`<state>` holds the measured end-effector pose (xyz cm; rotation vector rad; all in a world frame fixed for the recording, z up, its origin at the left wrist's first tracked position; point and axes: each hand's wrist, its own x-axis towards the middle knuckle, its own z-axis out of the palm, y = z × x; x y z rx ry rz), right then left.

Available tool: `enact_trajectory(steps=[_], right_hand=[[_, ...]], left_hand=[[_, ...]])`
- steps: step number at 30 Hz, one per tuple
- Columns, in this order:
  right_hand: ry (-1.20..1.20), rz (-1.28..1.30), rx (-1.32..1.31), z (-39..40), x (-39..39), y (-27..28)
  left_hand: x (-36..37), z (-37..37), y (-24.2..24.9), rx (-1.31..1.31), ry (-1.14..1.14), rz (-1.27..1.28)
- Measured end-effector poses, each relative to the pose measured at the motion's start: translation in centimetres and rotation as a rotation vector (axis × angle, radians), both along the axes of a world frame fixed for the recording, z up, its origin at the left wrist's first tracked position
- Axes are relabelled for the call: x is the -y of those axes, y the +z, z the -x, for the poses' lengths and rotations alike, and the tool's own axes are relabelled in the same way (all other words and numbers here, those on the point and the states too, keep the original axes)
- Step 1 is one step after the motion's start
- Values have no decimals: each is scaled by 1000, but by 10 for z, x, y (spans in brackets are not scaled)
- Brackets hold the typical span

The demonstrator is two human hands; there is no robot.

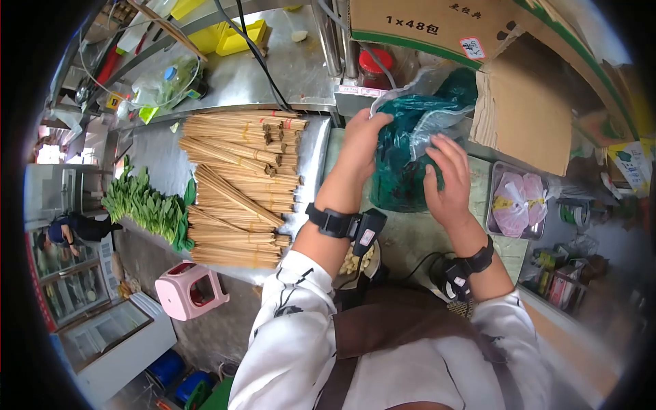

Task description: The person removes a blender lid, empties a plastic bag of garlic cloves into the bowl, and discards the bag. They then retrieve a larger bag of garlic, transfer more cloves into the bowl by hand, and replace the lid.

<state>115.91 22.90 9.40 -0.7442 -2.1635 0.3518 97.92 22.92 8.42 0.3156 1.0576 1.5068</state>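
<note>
A green plastic bag with a clear, crinkled layer at its mouth lies on the worktop; what is inside cannot be made out. My left hand grips the bag's edge on the left, thumb pressed on the plastic. At the bag's right side, my right hand has its fingers stretched out and the thumb apart, resting against or just over the plastic. Left of my left arm, bundles of skewered wooden sticks lie piled on a metal table. Leafy greens show at the sticks' far left ends.
A torn cardboard box stands behind the bag on the right. A metal tray holds pink bagged items. Close to my body sits a bowl of pale pieces. A red-lidded jar, a pink stool and a distant person also show.
</note>
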Motion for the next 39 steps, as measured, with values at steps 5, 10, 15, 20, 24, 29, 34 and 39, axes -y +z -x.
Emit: enact_trajectory(steps=[5, 10, 15, 20, 24, 29, 34, 39], right_hand=[[31, -91, 183, 21, -7, 22], [56, 107, 575, 1, -9, 3], [8, 155, 714, -35, 2, -16], [21, 80, 482, -36, 18, 11], [185, 117, 167, -16, 12, 4], [117, 327, 834, -40, -8, 6], [-228, 533, 606, -44, -33, -17], [-113, 1278, -214, -27, -48, 20]], left_hand=[[25, 5, -6, -224, 0, 50], [21, 26, -34, -142, 91, 43], [13, 47, -71, 36, 262, 257], [52, -28, 34, -1334, 347, -752], [56, -46, 24, -1356, -277, -947], [48, -19, -30, -1702, -412, -185], [34, -16, -12, -2072, -433, -47], [39, -33, 13, -2098, -632, -280]])
